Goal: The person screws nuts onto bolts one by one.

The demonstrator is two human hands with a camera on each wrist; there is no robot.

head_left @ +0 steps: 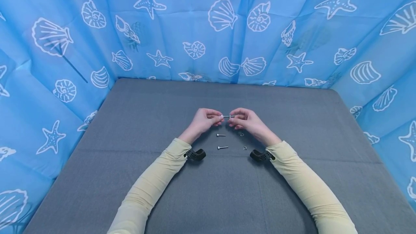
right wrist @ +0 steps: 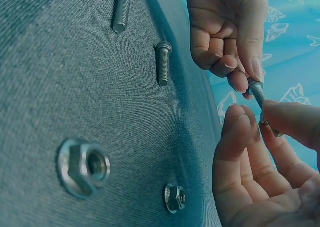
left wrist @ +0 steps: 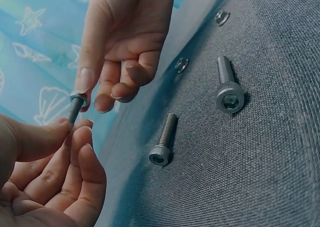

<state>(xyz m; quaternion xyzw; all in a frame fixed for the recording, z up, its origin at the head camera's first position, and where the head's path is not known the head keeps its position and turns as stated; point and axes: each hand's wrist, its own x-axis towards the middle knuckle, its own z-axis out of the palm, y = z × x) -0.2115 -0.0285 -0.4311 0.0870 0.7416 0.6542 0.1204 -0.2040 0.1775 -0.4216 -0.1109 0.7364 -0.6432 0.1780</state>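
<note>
Above the table, my left hand (head_left: pixel 205 119) pinches a metal socket-head bolt (right wrist: pixel 258 93) by its head, between thumb and fingers. From the opposite side, my right hand (head_left: pixel 249 122) pinches a small flange nut (left wrist: pixel 79 98) that sits around the bolt's threaded shaft. In the right wrist view the shaft's end shows past the right thumb, and the nut is mostly covered by thumb and fingers. Below the hands lie two more socket-head bolts, a nearer one (head_left: pixel 222 147) and a farther one (head_left: pixel 221 135). To their right are two flange nuts, one nearer (head_left: pixel 245 148), one farther (head_left: pixel 242 134).
A grey cloth-covered table (head_left: pixel 201 190) spreads beneath both arms. Blue curtains (head_left: pixel 182 28) with white shells and starfish hang behind it and at the sides. A black wrist mount sits at each cuff, left (head_left: pixel 195 155) and right (head_left: pixel 260 155).
</note>
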